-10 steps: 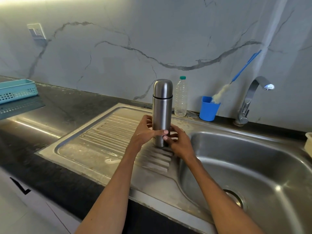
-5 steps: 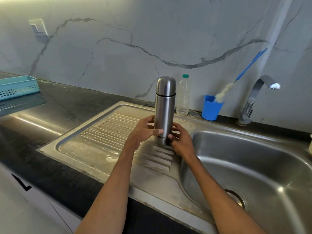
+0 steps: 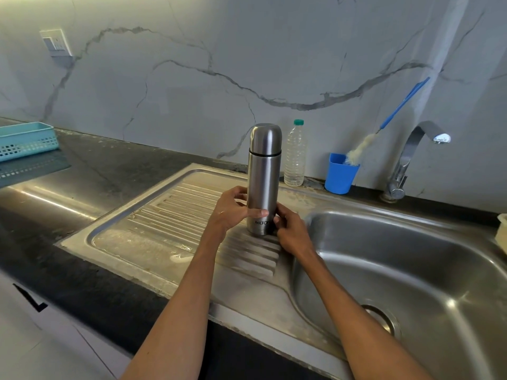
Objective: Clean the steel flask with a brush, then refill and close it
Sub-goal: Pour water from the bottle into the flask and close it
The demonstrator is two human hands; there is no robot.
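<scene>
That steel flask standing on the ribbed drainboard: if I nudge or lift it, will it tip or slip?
The steel flask is tall and narrow and stands on the uneven ribs of the drainboard, so it probably tips easily. Its smooth brushed wall may be slippery, especially wet. The left hand and right hand hold it low, so the top could sway.

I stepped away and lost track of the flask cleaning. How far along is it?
Nothing looks done yet. The steel flask stands upright on the drainboard with its cap on, the left hand and right hand gripping its base. The brush sits untouched in the blue cup; no water runs from the tap. Opening, scrubbing, refilling and closing are all left.
</scene>
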